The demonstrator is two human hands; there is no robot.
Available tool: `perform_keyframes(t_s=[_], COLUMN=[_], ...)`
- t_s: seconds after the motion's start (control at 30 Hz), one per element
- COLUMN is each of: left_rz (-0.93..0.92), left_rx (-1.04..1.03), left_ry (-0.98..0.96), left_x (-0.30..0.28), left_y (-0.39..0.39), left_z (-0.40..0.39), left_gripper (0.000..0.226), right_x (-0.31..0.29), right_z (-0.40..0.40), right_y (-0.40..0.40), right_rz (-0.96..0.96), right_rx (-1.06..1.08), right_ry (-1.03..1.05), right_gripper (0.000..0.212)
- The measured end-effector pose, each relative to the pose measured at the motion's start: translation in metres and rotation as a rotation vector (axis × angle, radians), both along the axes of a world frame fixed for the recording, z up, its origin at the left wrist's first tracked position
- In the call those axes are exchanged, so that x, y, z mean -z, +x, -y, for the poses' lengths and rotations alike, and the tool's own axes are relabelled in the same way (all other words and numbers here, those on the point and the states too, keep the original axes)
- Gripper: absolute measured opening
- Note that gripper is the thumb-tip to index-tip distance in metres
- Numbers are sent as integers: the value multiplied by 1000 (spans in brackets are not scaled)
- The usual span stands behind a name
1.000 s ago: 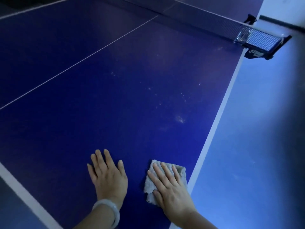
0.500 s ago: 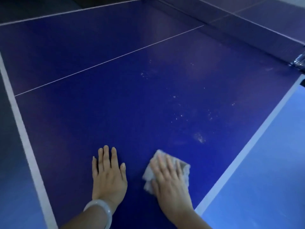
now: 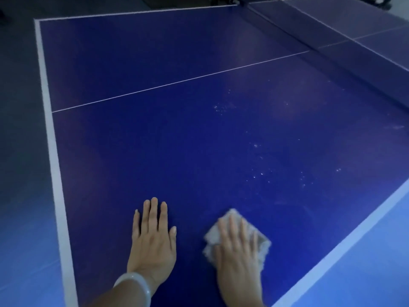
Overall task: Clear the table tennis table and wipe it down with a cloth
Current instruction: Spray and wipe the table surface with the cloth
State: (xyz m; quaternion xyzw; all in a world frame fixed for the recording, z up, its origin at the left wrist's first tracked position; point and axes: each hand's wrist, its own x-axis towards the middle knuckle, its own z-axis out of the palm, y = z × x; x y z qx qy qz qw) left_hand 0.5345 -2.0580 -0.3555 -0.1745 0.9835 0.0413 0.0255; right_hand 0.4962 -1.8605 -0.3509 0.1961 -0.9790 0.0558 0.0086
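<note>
The blue table tennis table [image 3: 177,151] fills the view, with white edge lines and a thin white centre line. My right hand [image 3: 238,251] lies flat with straight fingers on a pale grey cloth [image 3: 262,242], pressing it onto the table near the near right corner; the hand and cloth are motion-blurred. My left hand [image 3: 152,238], with a pale bangle on its wrist, rests flat on the table to the left of the cloth, fingers straight and together. Small white specks and smudges [image 3: 261,173] dot the surface beyond the cloth.
The net [image 3: 309,41] crosses the table at the upper right. The table's white left edge [image 3: 51,140] and right edge [image 3: 345,244] border blue floor [image 3: 365,273] on both sides. Dark objects sit past the far end at the top.
The view has swung left, bringing the table's left edge and far corner into sight. Both hands stay flat near the corner; the right hand and cloth now look motion-blurred.
</note>
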Motion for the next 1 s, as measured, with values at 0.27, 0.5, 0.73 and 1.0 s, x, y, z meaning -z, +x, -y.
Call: perform_keyframes(t_s=[0.27, 0.5, 0.73, 1.0], left_rz=[-14, 2, 34, 41], left_rx=[6, -10, -16, -50], left_ry=[4, 11, 23, 37], left_x=[0, 1, -5, -6], left_y=[1, -2, -1, -3], left_z=[1, -2, -3, -5], left_gripper=[62, 62, 63, 65], right_x=[0, 2, 9, 0], right_z=[9, -40, -14, -81], right_y=[-132, -162, -53, -130], right_rz=[80, 127, 98, 143], right_rx=[-452, 468, -480, 346], right_ry=[245, -79, 4, -52], right_gripper=[49, 55, 54, 55])
